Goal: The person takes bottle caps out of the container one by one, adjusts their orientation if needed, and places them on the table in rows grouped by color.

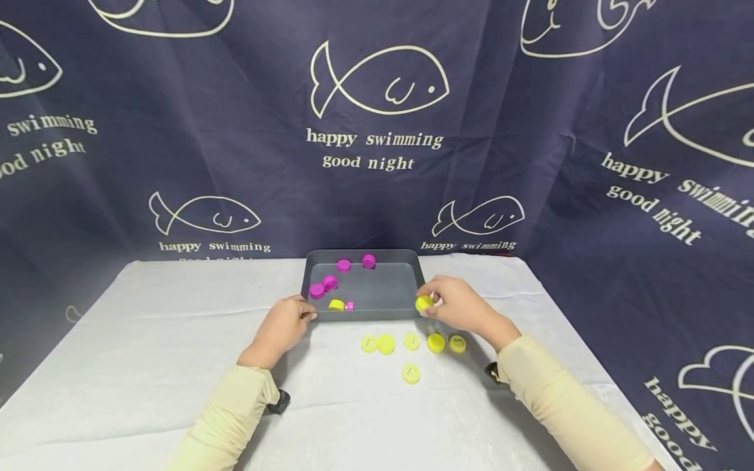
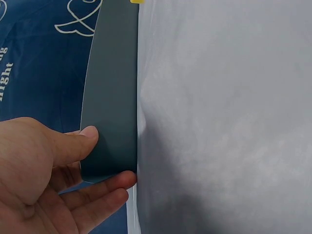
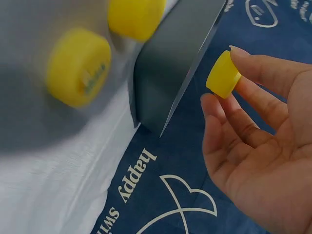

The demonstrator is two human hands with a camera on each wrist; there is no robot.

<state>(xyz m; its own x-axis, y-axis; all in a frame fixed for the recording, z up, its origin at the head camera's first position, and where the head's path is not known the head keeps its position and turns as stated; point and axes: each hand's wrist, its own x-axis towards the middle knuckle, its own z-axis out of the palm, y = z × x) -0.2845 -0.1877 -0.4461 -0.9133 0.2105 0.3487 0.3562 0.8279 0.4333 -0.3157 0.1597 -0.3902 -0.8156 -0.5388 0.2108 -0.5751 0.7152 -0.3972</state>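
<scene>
My right hand (image 1: 462,304) pinches a yellow bottle cap (image 3: 223,75) between thumb and fingers, just above the near right corner of a dark grey tray (image 1: 383,288). At the tray's near left corner my left hand (image 1: 287,327) grips the wall, thumb on the rim and fingers outside, clearest in the left wrist view. Inside the tray lie several magenta caps (image 1: 344,265), one yellow cap (image 1: 336,305) and a small pink piece (image 1: 350,306). In front of the tray, several yellow caps (image 1: 436,343) rest in a rough row, with a single yellow cap (image 1: 411,374) nearer.
A white cloth (image 1: 330,418) covers the table. Behind it and along the sides hangs a dark blue curtain (image 1: 377,203) with fish drawings and lettering. The tray's far side stands close to the curtain.
</scene>
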